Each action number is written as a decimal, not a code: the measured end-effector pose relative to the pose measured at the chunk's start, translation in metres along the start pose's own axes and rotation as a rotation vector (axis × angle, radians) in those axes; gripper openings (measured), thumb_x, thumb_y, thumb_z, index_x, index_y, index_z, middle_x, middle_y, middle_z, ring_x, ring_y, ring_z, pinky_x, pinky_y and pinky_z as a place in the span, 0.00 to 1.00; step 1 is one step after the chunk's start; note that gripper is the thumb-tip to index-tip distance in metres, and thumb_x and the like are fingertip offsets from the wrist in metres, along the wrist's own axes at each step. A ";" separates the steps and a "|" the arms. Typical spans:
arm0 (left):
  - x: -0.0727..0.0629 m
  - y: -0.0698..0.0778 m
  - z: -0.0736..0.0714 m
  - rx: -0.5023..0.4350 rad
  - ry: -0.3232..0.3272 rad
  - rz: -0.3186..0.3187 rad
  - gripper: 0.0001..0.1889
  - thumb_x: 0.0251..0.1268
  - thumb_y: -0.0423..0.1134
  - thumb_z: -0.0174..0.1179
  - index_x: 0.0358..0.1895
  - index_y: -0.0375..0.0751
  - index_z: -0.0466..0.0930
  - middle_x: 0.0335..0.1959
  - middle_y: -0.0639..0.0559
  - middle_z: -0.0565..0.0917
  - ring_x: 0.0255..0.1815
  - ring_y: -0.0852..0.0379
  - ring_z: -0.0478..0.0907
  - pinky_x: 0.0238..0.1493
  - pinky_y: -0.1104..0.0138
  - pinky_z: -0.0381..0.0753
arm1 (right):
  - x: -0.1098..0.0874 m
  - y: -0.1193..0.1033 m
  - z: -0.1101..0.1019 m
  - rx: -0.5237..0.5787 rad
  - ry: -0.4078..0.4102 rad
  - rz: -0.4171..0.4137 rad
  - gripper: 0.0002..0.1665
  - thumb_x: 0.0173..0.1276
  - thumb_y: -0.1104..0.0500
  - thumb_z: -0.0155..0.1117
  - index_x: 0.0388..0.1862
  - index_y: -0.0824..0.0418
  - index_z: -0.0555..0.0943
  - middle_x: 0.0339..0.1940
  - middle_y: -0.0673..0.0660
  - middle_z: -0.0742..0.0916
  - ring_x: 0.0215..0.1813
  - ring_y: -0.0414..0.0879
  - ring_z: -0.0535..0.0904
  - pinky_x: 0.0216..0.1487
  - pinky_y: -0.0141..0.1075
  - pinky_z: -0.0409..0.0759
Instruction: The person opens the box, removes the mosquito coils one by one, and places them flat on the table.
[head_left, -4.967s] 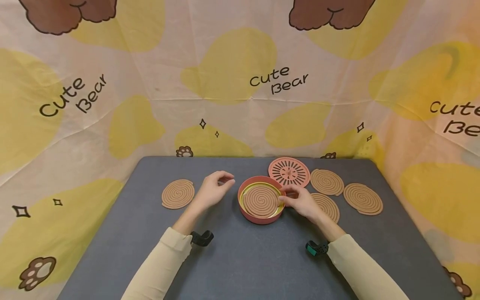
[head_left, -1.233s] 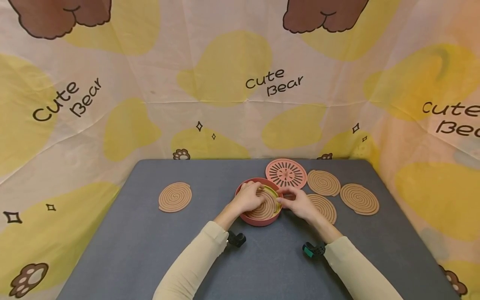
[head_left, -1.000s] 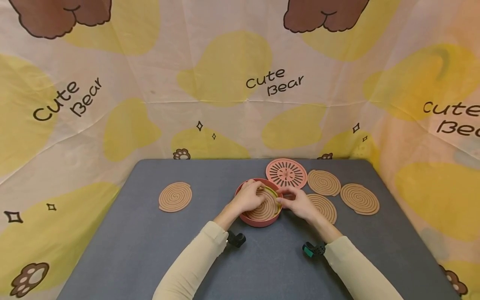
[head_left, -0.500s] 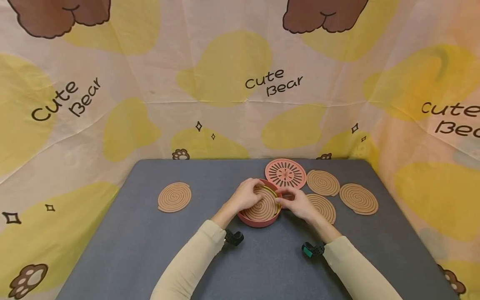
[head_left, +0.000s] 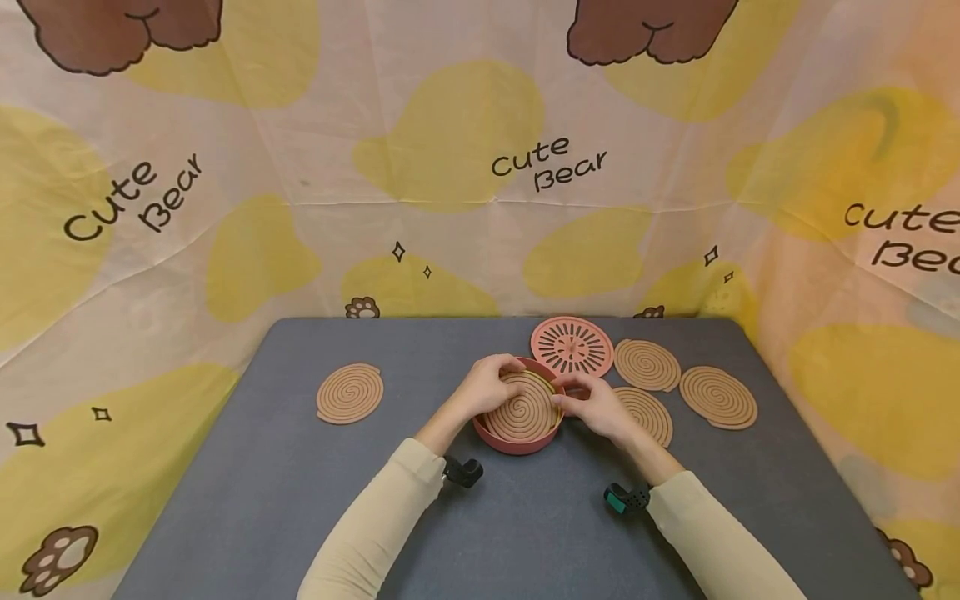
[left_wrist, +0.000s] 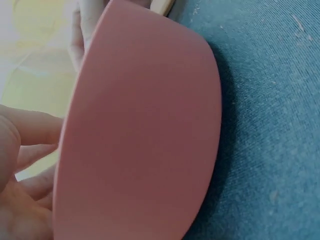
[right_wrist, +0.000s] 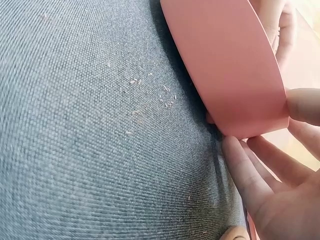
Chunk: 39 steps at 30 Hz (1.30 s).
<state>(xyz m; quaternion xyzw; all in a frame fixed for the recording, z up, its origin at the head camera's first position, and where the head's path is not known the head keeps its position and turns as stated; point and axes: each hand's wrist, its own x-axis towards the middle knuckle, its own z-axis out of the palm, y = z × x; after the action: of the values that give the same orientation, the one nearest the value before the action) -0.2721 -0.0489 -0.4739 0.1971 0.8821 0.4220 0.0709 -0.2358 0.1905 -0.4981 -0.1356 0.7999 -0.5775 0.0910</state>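
Note:
A round red mosquito coil box (head_left: 517, 447) stands mid-table with a yellow inner rim. A brown mosquito coil (head_left: 522, 415) lies at its mouth, slightly raised on the near left. My left hand (head_left: 487, 388) pinches the coil at its upper left edge, thumb over its face. In the left wrist view the box wall (left_wrist: 140, 120) hides the coil, while the left hand (left_wrist: 25, 165) reaches over the rim. My right hand (head_left: 600, 407) grips the box's right side. The right wrist view has the thumb at the rim and the fingers of the right hand (right_wrist: 280, 175) against the outer wall.
A pink slotted lid (head_left: 572, 346) lies behind the box. Three loose coils are to the right, including the far one (head_left: 647, 365), the outer one (head_left: 718, 397) and one partly behind the right hand (head_left: 649, 413). Another coil (head_left: 349, 392) lies at left.
Since five seconds ago, my left hand has come over the box and taken hold of the coil. Lately hand and coil have shifted slightly left. The right hand stays at the rim.

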 end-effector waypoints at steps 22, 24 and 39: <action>-0.010 -0.001 -0.011 -0.036 0.077 0.005 0.09 0.67 0.38 0.69 0.47 0.43 0.89 0.51 0.47 0.83 0.56 0.47 0.78 0.58 0.53 0.76 | -0.003 -0.001 0.001 -0.020 0.009 0.011 0.22 0.73 0.60 0.67 0.61 0.69 0.79 0.58 0.69 0.82 0.56 0.61 0.82 0.48 0.38 0.84; -0.012 0.001 -0.016 -0.042 0.100 0.010 0.09 0.67 0.37 0.69 0.47 0.42 0.89 0.51 0.46 0.84 0.56 0.47 0.78 0.58 0.53 0.76 | -0.003 -0.002 0.000 -0.020 0.014 0.018 0.22 0.73 0.60 0.67 0.61 0.69 0.79 0.58 0.69 0.82 0.56 0.60 0.81 0.48 0.39 0.84; -0.032 0.003 -0.064 -0.089 0.269 0.053 0.11 0.65 0.35 0.71 0.48 0.38 0.88 0.50 0.45 0.84 0.54 0.47 0.81 0.58 0.53 0.77 | 0.000 -0.003 0.001 -0.004 0.002 0.028 0.22 0.74 0.61 0.66 0.62 0.71 0.78 0.59 0.70 0.81 0.55 0.60 0.81 0.47 0.37 0.84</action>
<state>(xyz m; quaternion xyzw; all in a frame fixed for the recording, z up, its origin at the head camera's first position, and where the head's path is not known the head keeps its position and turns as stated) -0.2605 -0.1060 -0.4326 0.1588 0.8585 0.4849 -0.0506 -0.2355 0.1888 -0.4956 -0.1238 0.8029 -0.5749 0.0980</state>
